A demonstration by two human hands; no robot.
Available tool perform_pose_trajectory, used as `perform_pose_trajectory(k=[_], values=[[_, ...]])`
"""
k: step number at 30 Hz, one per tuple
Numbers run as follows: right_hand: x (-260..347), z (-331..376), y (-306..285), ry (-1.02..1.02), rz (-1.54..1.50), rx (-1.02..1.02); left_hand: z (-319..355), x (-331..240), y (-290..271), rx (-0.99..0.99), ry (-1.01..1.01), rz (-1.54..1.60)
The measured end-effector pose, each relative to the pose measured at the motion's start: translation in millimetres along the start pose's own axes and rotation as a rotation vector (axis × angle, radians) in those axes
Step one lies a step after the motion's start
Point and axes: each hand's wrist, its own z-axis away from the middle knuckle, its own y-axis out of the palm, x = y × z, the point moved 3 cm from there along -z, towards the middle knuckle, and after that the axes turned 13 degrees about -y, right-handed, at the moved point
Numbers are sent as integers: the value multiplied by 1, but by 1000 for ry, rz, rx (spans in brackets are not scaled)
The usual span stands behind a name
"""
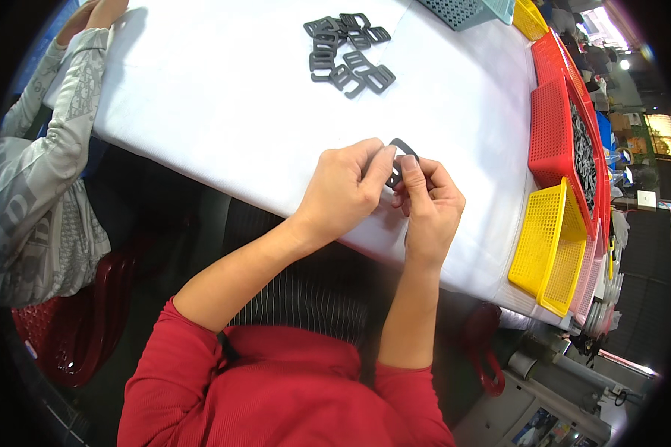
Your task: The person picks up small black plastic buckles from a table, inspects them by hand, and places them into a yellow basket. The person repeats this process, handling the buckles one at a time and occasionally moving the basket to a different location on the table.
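Observation:
Between my two hands, above the near part of the white table, is a dark grey plastic strap buckle. My left hand pinches one side of it with thumb and forefinger. From the other side my right hand grips it, thumb on top and the other fingers curled beneath. The fingers cover much of the buckle's lower part. Farther up the table lies a loose pile of similar dark buckles, some overlapping, apart from both hands.
The white-covered table curves around me. Along its right side stand a red basket beside many dark small parts, a yellow basket and, at the far end, a grey-blue basket. At the left sits another person in a patterned grey sleeve.

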Motion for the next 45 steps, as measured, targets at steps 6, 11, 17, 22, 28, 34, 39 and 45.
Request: perform_pose_trajectory(k=[6, 11, 17, 22, 28, 34, 39, 45], values=[[32, -94, -13, -151, 382, 210, 1, -3, 0, -94, 59, -54], [72, -234, -46, -390, 319, -10, -6, -5, 11, -45, 58, -119], [114, -188, -41, -393, 391, 106, -5, -3, -1, -62, 79, -190], [183, -18, -49, -819, 581, 265, -16, -8, -4, -39, 352, -369], [230, 75, -63, -1418, 693, 453, -87, -40, -11, -307, 659, -1193], [237, 86, -94, -1351, 1, 425, -123, -36, -13, -139, 494, -1408], [221, 86, -111, -1308, -163, 370, -121, -38, 12, -159, 609, -1621], [214, 63, -123, -1250, -237, 361, -130, -44, 45, -243, 738, -1636]])
